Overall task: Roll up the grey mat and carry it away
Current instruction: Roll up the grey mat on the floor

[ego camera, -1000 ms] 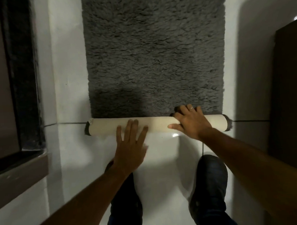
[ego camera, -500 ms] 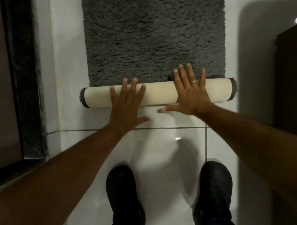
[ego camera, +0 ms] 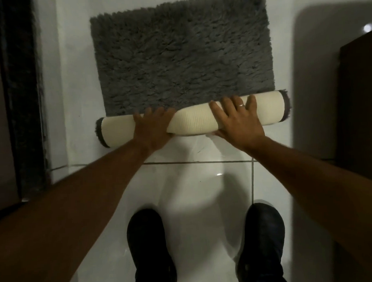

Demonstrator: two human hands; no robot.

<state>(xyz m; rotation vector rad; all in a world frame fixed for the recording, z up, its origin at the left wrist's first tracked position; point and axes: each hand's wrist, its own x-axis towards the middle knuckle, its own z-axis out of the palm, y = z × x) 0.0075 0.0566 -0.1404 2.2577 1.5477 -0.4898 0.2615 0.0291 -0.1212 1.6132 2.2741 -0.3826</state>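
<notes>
The grey shaggy mat lies flat on the white tiled floor, its far edge in sight. Its near end is wound into a roll that shows the cream backing, with grey pile at both ends. My left hand presses on the left half of the roll, fingers curled over the top. On the right half rests my right hand, flat, fingers spread, with a ring on one finger. The roll sits slightly skewed, right end farther from me.
My two dark shoes stand on the glossy white tiles just behind the roll. A dark door frame runs along the left. At the right stands a dark brown panel.
The roll has grown thicker and moved farther along the mat, leaving less of it flat. The mat's far edge has come into view. Both hands have stayed on the roll.
</notes>
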